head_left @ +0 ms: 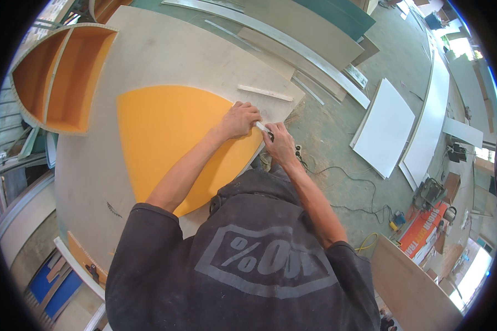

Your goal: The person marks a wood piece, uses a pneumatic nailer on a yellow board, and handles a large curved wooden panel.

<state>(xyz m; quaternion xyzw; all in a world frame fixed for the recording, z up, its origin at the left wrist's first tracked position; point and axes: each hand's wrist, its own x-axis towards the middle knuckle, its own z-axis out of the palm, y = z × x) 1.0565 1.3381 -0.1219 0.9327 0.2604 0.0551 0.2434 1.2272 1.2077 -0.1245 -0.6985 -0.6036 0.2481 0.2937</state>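
A yellow curved panel (171,138) lies on the pale worktable in front of me. Near its right-hand edge is my left hand (241,119), fingers curled and pressed together. What those fingers grip, if anything, is hidden. My right hand (280,144) is closed around a small white-and-dark tool (263,127), at the panel's edge. The tool's pale end reaches towards the left fingertips. Its exact kind is too small to tell.
A narrow pale strip (265,92) lies on the worktable (165,44) beyond my hands. An orange-lined curved cabinet (77,77) stands at the left. White panels (385,128) and a dark cable (373,190) lie on the floor to the right.
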